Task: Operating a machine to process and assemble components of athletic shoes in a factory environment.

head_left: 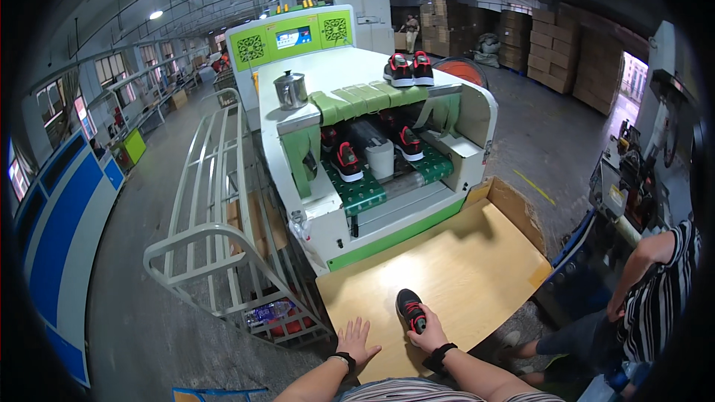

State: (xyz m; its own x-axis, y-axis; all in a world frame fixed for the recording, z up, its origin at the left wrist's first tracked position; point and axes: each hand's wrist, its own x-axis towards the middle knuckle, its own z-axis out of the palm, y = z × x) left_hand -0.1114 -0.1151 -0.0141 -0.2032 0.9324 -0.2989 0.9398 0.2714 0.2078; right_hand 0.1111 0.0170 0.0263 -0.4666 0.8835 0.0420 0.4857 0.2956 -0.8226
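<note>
A black sneaker with red laces (408,304) is on the pale wooden tabletop (465,272), its toe toward the machine. My right hand (430,333) grips it around the ankle opening, fingers and thumb closed on the collar. To the left of the shoe, my left hand (357,339) lies with fingers spread at the near left edge of the board, holding nothing. Beyond the table, similar black and red sneakers (346,162) sit on the green perforated conveyor belts (359,195) inside the machine opening. Another pair of sneakers (410,68) stands on the machine's top.
The white and green conveyor machine (320,227) borders the table's far side. On its top stands a metal pot (290,90). A grey metal rack (212,234) is at left. A person in a striped shirt (659,294) is at right, beside other equipment. Stacked cartons (553,45) stand far right.
</note>
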